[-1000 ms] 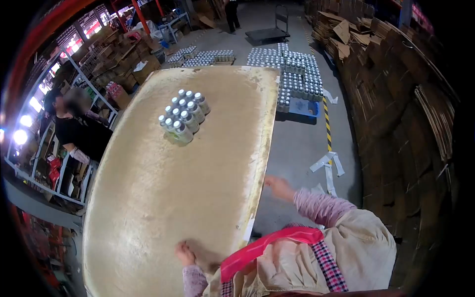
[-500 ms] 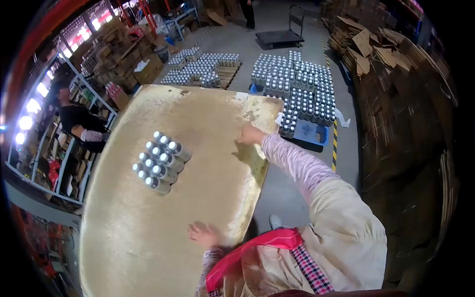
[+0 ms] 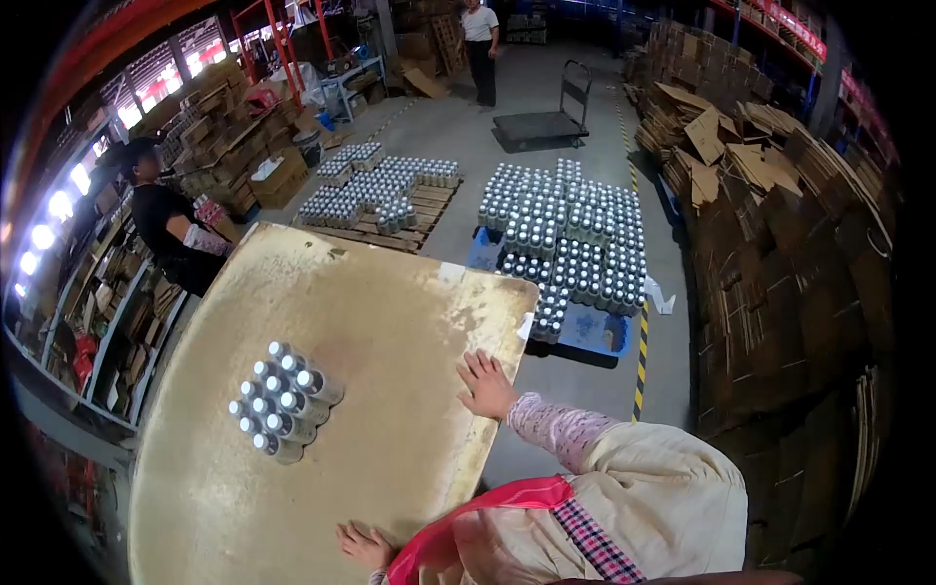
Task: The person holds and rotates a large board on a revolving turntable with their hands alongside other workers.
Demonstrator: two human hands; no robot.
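My right hand (image 3: 488, 387) lies on the right edge of the worn, tan table (image 3: 380, 439), its fingers spread and nothing in them. Lower down, at the near edge, my left hand (image 3: 365, 543) rests on the same tabletop with fingers stretched out, also holding nothing. A tight block of small bottles (image 3: 292, 405) with white caps stands upright on the table, to the left of both hands and apart from them.
Beyond the table, many like bottles (image 3: 585, 219) stand on a blue pallet (image 3: 595, 330), others on a wooden pallet (image 3: 429, 210). Behind is a flat cart (image 3: 538, 127). Flattened cardboard (image 3: 770, 283) is stacked right. One person (image 3: 168, 219) is at left, another (image 3: 480, 49) far back.
The view has tilted up, so table and bottles sit lower in the picture. My right hand has come down flat with fingers spread. The far person is now seen more fully.
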